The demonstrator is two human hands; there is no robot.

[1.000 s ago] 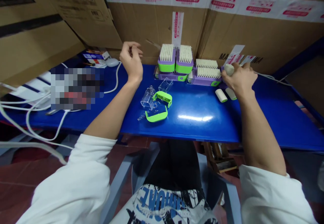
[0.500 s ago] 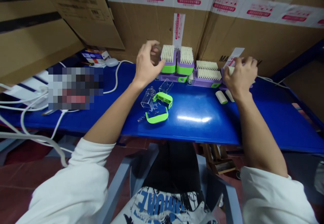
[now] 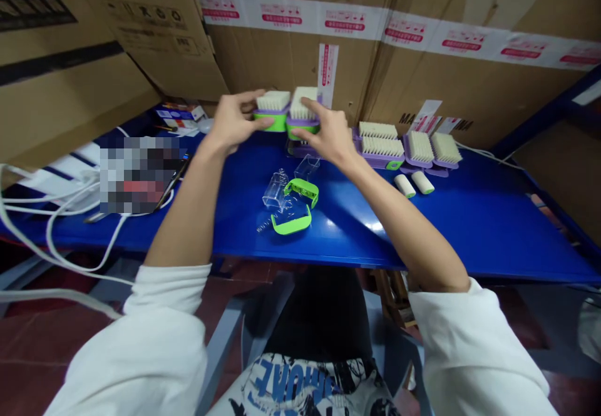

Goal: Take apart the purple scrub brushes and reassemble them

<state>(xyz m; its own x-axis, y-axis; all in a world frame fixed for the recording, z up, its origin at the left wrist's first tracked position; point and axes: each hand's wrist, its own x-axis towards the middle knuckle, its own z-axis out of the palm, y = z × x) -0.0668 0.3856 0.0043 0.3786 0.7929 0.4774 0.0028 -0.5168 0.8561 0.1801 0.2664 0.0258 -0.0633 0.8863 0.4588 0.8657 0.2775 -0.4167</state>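
Note:
My left hand [image 3: 233, 121] is closed on a green-and-purple scrub brush [image 3: 273, 119] with its cream bristles facing up. My right hand [image 3: 332, 133] grips a second brush [image 3: 300, 124] of the same kind, thumb and fingers on its sides. Both brushes are side by side, close to the cardboard at the back. Below them on the blue table [image 3: 347, 209] lie two bright green curved pieces [image 3: 293, 223], clear plastic boxes [image 3: 275, 190] and thin springs [image 3: 265, 225].
Purple brushes [image 3: 382, 146] stand right of my hands, with two more [image 3: 419, 148] farther right. Two small cream-and-green pieces [image 3: 422, 182] lie before them. White cables [image 3: 51, 215] run along the left. Cardboard [image 3: 282, 46] walls the back.
My right hand has left the right-hand brushes and moved left to a green-and-purple brush. My left hand has taken the other one, and the pair has shifted left.

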